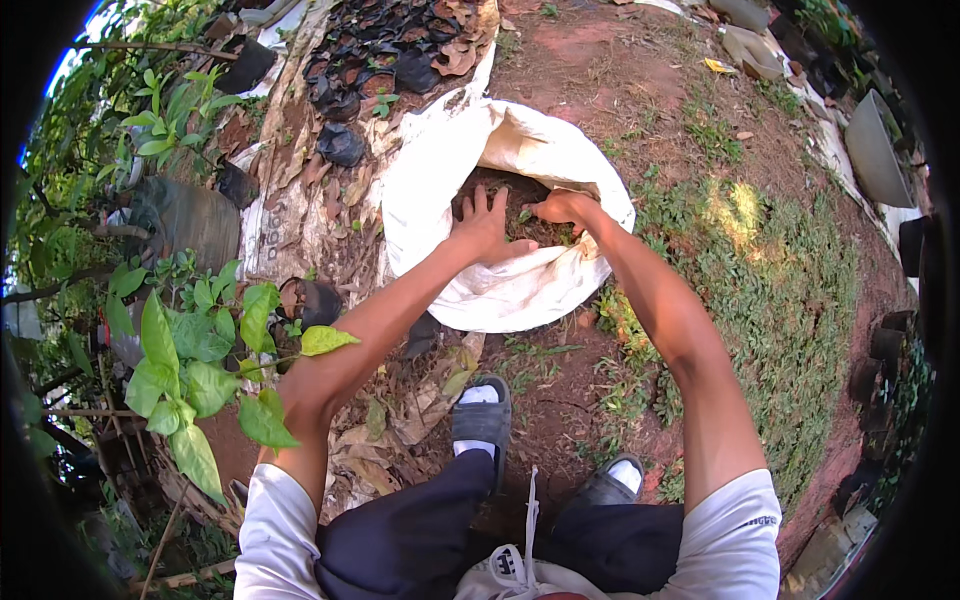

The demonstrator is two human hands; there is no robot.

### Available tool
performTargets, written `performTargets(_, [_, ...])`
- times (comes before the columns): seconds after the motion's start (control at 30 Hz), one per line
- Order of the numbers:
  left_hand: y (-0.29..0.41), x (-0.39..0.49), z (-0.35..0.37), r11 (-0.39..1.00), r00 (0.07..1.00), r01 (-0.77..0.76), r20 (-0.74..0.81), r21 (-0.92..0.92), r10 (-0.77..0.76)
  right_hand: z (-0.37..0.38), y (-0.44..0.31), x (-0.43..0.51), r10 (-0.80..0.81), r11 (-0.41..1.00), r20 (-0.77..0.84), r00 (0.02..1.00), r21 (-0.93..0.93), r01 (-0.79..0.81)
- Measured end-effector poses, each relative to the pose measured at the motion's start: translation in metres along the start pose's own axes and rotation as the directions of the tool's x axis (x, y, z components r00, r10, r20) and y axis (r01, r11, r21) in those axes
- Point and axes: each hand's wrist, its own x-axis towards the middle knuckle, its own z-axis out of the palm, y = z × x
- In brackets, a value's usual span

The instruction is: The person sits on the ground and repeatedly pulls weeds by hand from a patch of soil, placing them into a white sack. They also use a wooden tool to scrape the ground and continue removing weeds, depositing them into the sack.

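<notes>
A white woven sack [525,300] stands on the ground before me, its mouth rolled outward into a thick rim. Dark soil-like matter with plant debris [517,187] shows inside it. My left hand [484,229] reaches over the near left rim, fingers spread, fingertips on the contents. On the right, my right hand [564,208] is inside the mouth with its fingers curled. Its fingertips are beside a small green sprig [525,216]; whether they grip anything is hidden. The right wrist lies against the sack's rim.
Black plastic planting bags [416,71] crowd the ground beyond the sack's left side. A leafy branch [191,367] overhangs my left arm. Low grass [765,315] covers the right. My sandalled feet [480,420] stand close to the sack. A grey basin [879,154] rests at far right.
</notes>
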Motion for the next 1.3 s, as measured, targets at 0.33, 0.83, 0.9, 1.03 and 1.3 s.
performTargets(0.33, [-0.020, 0.020, 0.034, 0.996, 0.989, -0.085, -0.116, 0.013, 0.086, 0.027, 0.012, -0.022, -0.149, 0.767, -0.023, 0.989, 0.628, 0.130])
performTargets(0.83, [-0.031, 0.010, 0.021, 0.952, 0.903, -0.292, -0.302, 0.089, 0.305, 0.053, 0.027, -0.061, -0.235, 0.779, -0.419, 0.877, 0.458, 0.427])
performTargets(0.9, [-0.025, 0.009, 0.018, 0.938, 0.916, -0.328, -0.206, 0.112, 0.345, 0.060, 0.033, -0.065, -0.402, 0.872, -0.447, 0.799, 0.079, 0.483])
performTargets(1.03, [-0.016, 0.018, 0.017, 0.935, 0.931, -0.345, -0.098, 0.083, 0.352, 0.071, 0.030, -0.066, -0.426, 0.905, -0.412, 0.806, -0.188, 0.382])
performTargets(1.3, [-0.026, 0.021, 0.026, 0.926, 0.936, -0.334, -0.177, -0.176, 0.304, 0.065, 0.027, -0.084, -0.460, 0.886, -0.519, 0.720, -0.213, 0.413])
